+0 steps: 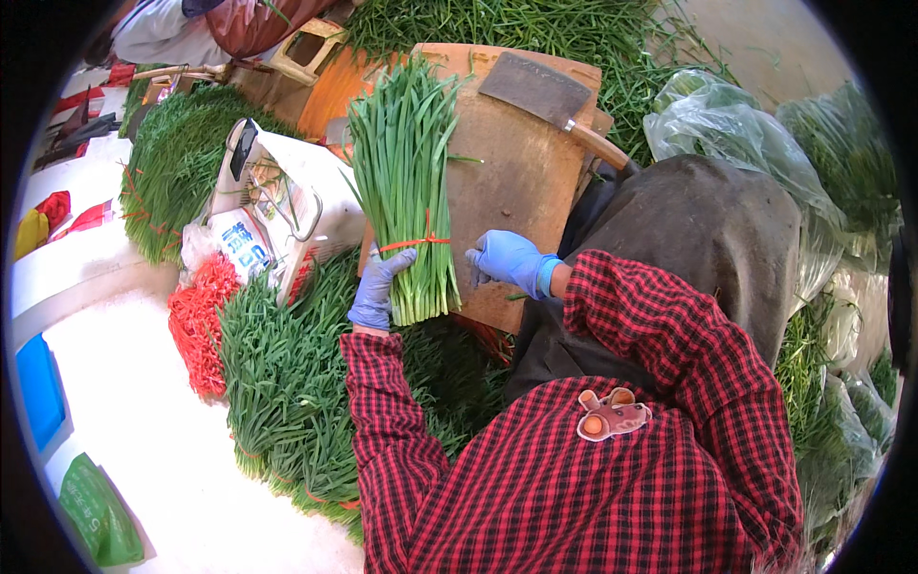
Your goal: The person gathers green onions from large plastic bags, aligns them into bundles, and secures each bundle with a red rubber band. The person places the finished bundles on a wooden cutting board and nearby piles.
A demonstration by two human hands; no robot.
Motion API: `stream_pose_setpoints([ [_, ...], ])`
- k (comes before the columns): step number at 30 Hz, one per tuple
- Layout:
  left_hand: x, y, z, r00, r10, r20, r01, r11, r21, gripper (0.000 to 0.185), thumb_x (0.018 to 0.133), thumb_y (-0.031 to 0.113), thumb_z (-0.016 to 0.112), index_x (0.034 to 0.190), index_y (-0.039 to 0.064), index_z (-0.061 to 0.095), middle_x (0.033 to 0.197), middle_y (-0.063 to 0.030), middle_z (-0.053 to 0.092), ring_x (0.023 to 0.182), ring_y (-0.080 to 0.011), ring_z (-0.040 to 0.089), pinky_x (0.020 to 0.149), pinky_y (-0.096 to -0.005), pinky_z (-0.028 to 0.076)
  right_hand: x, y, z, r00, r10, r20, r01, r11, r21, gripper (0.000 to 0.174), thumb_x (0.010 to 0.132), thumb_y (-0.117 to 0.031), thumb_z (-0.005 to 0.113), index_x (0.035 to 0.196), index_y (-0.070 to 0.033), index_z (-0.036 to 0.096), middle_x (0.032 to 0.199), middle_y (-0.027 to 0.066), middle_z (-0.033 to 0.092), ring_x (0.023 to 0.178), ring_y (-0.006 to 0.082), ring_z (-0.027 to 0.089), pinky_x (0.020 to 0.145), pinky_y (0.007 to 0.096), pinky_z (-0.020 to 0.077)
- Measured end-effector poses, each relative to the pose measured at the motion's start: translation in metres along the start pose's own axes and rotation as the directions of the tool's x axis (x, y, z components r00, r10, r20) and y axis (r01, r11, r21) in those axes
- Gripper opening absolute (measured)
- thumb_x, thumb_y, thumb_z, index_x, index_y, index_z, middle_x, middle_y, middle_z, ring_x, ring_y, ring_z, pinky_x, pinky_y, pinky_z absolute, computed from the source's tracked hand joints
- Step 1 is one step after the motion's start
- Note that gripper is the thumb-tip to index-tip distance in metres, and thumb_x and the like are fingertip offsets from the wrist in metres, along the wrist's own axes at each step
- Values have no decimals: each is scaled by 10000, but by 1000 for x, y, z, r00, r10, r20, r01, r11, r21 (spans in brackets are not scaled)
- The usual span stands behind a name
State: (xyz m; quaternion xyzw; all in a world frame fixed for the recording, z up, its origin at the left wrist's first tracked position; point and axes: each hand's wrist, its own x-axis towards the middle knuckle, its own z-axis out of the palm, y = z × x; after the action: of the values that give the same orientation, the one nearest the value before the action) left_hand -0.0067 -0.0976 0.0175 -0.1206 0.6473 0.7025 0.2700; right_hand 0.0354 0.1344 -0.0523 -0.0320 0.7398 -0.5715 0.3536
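Note:
A bundle of green Chinese chives (405,172), bound near its cut ends by a red tie (414,243), lies over a wooden board (505,190). My left hand (384,283), in a thin bluish glove, grips the bundle's left side just below the tie; its thumb lies across the stems. To the right of the stems, apart from them, my right hand (508,260) is above the board in a blue glove. Its fingers are curled in, and nothing shows in them. Across the board's far right corner rests a cleaver (538,90), its wooden handle towards my knee.
Tied chive bundles (294,380) stand left of my legs, beside a heap of red ties (204,323). A white container (323,172) stands left of the board. Loose greens (502,25) lie behind it. Plastic bags (739,129) sit right. Another person's sleeve (168,32) shows top left.

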Motion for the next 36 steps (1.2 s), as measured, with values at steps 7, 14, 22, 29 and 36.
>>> stream_pose_setpoints([
  [7, -10, -5, -5, 999, 11, -48, -11, 1000, -11, 659, 849, -6, 706, 1437, 81, 420, 1209, -129, 649, 1015, -261, 702, 879, -425, 613, -4, -15, 47, 998, -20, -57, 19, 999, -27, 383, 869, -396, 638, 809, -38, 762, 802, 203, 718, 788, 387, 696, 757, 469, 545],
  [14, -11, 0, 5, 996, 33, -81, -32, 999, 14, 661, 809, -35, 727, 1412, 72, 480, 1177, -102, 671, 997, -240, 697, 871, -393, 610, -17, -25, 51, 996, -5, 88, 10, 999, -53, 371, 831, -383, 655, 833, -25, 754, 846, 212, 723, 827, 389, 704, 773, 467, 552],
  [22, -6, -15, 17, 986, 61, -158, -51, 996, 69, 780, 806, 3, 795, 1443, 34, 345, 1212, -108, 642, 985, -211, 683, 837, -362, 601, -45, -72, 16, 915, -384, -120, 205, 701, -683, 200, 837, -196, 635, 905, -62, 768, 845, 187, 731, 772, 348, 716, 698, 476, 545],
  [29, 1, -23, 21, 962, 199, -188, -94, 885, 457, 1281, 690, 152, 928, 1581, -36, 26, 1445, -190, 501, 1244, -251, 555, 1046, -300, 464, -24, -73, -23, 963, -263, -60, 59, 421, -905, 100, 772, -138, 659, 815, -77, 725, 772, 84, 669, 772, 275, 698, 649, 442, 529],
  [36, -27, -11, 74, 861, 425, -280, 96, 405, 909, 1460, 567, 395, 976, 1573, -57, 21, 1541, -311, 354, 1402, -372, 429, 1137, -378, 384, -21, -40, -31, 670, -739, -72, 404, 444, -800, 87, 842, -110, 657, 878, -68, 723, 915, 101, 733, 819, 238, 705, 672, 364, 538],
])
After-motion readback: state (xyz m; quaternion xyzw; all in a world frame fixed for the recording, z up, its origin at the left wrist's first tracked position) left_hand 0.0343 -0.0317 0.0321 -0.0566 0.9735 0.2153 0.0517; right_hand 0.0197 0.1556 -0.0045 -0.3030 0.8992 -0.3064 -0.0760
